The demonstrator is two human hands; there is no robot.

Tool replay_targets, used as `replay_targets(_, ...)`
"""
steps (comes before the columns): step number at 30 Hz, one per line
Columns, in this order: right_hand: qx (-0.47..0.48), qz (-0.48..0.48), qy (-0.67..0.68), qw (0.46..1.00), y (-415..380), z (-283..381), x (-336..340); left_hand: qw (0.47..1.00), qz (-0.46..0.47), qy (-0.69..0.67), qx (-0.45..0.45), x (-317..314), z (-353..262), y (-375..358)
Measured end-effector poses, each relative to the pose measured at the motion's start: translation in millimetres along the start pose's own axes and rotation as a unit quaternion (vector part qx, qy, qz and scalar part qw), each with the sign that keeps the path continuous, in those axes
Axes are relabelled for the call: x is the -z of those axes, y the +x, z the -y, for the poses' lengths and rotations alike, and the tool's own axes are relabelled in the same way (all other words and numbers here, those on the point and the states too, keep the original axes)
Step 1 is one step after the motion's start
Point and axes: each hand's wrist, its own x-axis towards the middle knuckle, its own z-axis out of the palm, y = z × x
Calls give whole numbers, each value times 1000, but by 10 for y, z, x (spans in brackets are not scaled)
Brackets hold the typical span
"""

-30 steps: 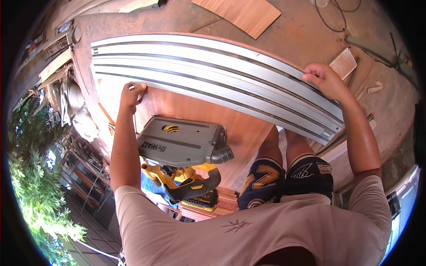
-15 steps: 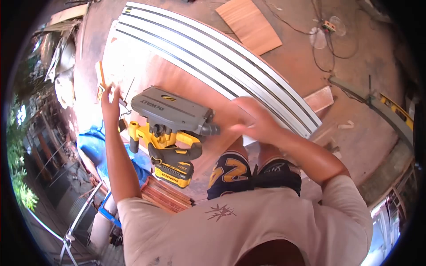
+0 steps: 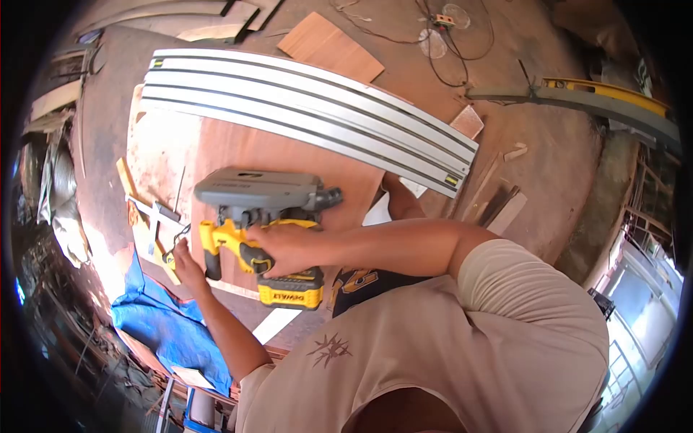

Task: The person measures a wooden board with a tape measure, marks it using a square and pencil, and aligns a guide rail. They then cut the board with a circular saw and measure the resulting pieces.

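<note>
A grey and yellow DeWalt cordless track saw [image 3: 256, 189] with its battery [image 3: 291, 287] towards me is over the reddish plywood sheet [image 3: 339, 160]. My right hand [image 3: 287, 247] is wrapped round its yellow and black handle. Just left of the saw's front grip, my left hand [image 3: 189, 268] has its fingers drawn together at a small yellow-and-black object [image 3: 170, 258]; what they hold I cannot make out. Beyond the saw, a long silver guide rail [image 3: 310, 110] with dark strips lies across the sheet.
Wood strips and a dark-handled tool [image 3: 166, 211] lie left of the saw. A blue tarp [image 3: 162, 325] is at lower left. Further off are a wood panel [image 3: 332, 47], cables with an outlet box [image 3: 442, 20], a yellow level [image 3: 606, 94] and offcuts [image 3: 505, 209].
My right hand has moved left from empty space onto the saw's handle. My left hand, spread beyond the saw's front before, has come nearer to me. The whole view has shifted.
</note>
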Motion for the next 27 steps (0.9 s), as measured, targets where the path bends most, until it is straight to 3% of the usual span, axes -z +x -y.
replay_targets(1, -38, 2, -4, 999, -27, 43, 9, 1000, 12, -17, 3, 6, 70, -37)
replay_targets(3, -36, 12, -46, 998, -11, 37, -22, 988, 7, -104, 115, -20, 34, -245)
replay_targets(6, -25, -5, -87, 996, -103, 19, -94, 984, -7, -146, 104, -57, 696, -238)
replay_targets(7, -10, -29, -89, 996, -107, 15, -73, 976, -39, -154, 150, -72, 599, -303)
replay_targets(10, -4, -35, -69, 997, -473, 250, 129, 971, -79, -161, 159, -66, 832, -239)
replay_targets(12, -8, -67, -40, 997, -886, 289, 301, 996, -49, -51, 48, -123, 738, -178)
replay_targets(17, 5, -118, -27, 993, -1744, 263, 837, 977, -31, 82, -192, -998, -160, 267)
replay_targets(18, -21, -121, -14, 992, -1874, 285, 928, 971, -13, 124, -205, -1244, -403, 348)
replay_targets(20, -42, -118, -4, 992, -2068, 291, 1132, 947, 16, 262, -185, -1809, -810, 534)
replay_targets(22, -79, -162, 12, 984, -2252, 260, 1288, 935, 44, 293, -193, -2196, -1304, 533)
replay_targets(24, -72, -176, 19, 982, -2351, 177, 1426, 940, 122, 302, -105, -2330, -1838, 453)
replay_targets(27, -69, -188, 31, 979, -2422, 69, 1624, 922, 173, 338, -75, -2495, -2091, 427)
